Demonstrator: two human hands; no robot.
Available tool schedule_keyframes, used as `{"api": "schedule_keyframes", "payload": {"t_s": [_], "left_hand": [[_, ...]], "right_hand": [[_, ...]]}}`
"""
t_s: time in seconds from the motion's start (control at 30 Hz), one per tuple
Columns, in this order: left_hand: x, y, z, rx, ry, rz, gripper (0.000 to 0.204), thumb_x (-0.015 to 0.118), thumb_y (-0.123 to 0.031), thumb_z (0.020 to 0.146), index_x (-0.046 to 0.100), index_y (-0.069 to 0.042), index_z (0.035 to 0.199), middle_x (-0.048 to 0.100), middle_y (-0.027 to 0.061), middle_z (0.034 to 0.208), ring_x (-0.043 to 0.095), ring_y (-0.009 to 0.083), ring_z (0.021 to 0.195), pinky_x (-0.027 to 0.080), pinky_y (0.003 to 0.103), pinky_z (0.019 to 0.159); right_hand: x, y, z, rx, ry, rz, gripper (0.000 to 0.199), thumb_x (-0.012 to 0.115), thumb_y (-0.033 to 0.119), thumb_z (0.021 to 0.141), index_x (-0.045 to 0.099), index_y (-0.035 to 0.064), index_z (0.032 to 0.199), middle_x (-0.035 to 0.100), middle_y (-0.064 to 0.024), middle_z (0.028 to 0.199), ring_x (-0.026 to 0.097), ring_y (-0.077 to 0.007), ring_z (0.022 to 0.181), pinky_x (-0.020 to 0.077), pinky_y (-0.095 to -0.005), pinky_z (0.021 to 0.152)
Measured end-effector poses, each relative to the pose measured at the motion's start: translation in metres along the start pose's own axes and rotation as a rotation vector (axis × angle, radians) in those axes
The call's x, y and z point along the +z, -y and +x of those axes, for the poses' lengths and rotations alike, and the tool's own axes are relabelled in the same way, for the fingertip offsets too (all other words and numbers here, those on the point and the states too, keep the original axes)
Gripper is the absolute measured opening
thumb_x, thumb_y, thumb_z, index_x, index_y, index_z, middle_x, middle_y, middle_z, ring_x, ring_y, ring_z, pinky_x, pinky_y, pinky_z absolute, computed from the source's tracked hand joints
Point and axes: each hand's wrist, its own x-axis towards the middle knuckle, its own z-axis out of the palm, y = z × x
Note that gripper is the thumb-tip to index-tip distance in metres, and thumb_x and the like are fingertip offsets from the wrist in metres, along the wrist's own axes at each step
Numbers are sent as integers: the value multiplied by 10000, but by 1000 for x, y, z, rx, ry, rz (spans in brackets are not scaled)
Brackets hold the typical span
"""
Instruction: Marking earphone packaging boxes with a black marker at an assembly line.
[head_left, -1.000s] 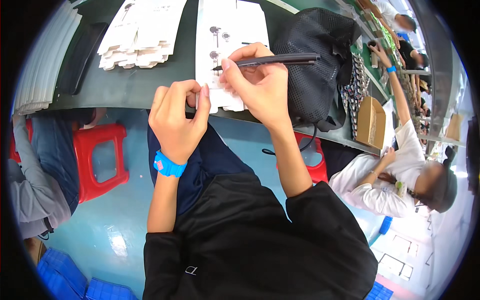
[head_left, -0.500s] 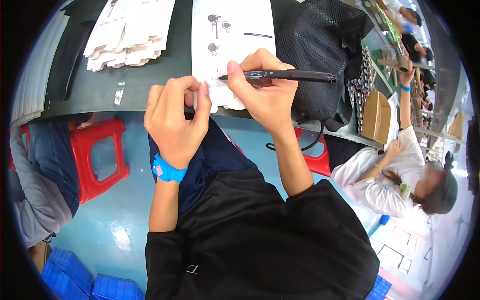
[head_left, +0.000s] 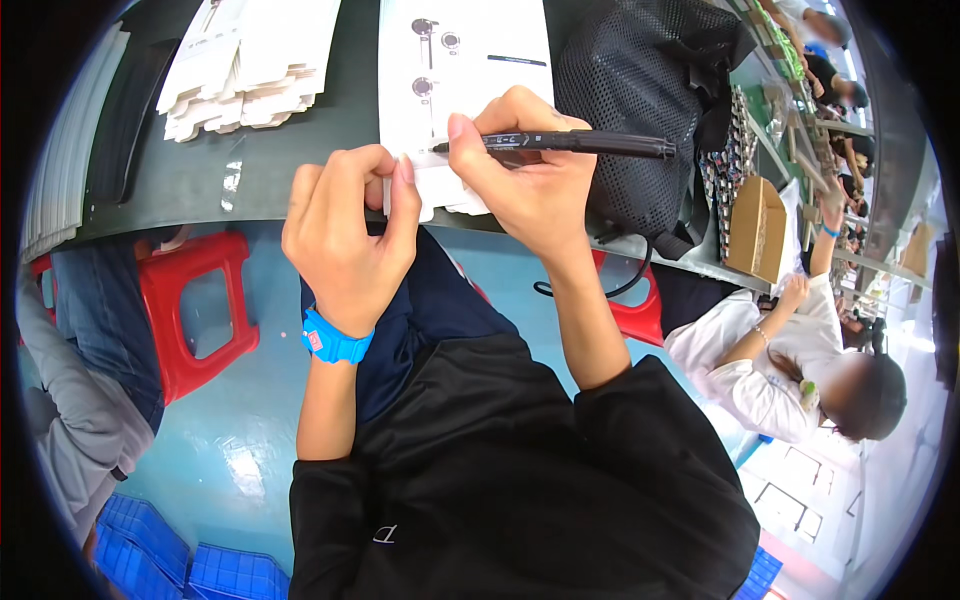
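On the grey table, the left hand pinches a white card; the right hand grips a black pen above it.

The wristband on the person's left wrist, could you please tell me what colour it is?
Bright blue; the wristband shows clearly in the head view, just below the left hand.

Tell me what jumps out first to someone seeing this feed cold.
At centre, the right hand holds a black pen with its tip at a white printed card, which the left hand pinches at the bench edge. A bright blue wristband and a red stool stand out lower left.
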Motion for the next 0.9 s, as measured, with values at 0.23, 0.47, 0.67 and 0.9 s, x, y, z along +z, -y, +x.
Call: {"api": "schedule_keyframes", "payload": {"t_s": [0.23, 0.47, 0.67, 0.9], "left_hand": [[1, 1, 0, -6, 3, 3, 165, 793, -11, 812, 655, -96, 846, 517, -12, 642, 455, 169, 604, 380, 335, 544], [-7, -3, 5, -29, 34, 25, 166, 805, -62, 815, 648, -88, 862, 533, 7, 657, 474, 192, 610, 396, 351, 546], [-6, -10, 5, -54, 125, 33, 318, 871, -224, 775, 620, -77, 903, 577, 44, 759, 522, 236, 665, 433, 381, 569], [-14, -10, 1, -75, 115, -75, 361, 829, -113, 856, 635, -38, 1152, 533, 26, 741, 469, 167, 667, 416, 325, 602]], "right_hand": [[0, 0, 1, -20, -12, -24, 202, 749, -51, 844, 598, 0, 720, 602, 29, 627, 481, 1, 566, 359, -197, 491], [1, 6, 0, 108, -60, 74, 208, 755, -15, 894, 594, 6, 765, 613, 12, 637, 533, -7, 551, 379, -183, 485], [4, 8, -2, 231, -200, 259, 165, 741, 63, 966, 611, 5, 883, 655, -24, 704, 592, -44, 581, 444, -182, 518], [-11, 46, -11, -57, -269, 160, 100, 609, 59, 1041, 618, -38, 1065, 679, -102, 751, 620, -107, 622, 482, -238, 587]]}}
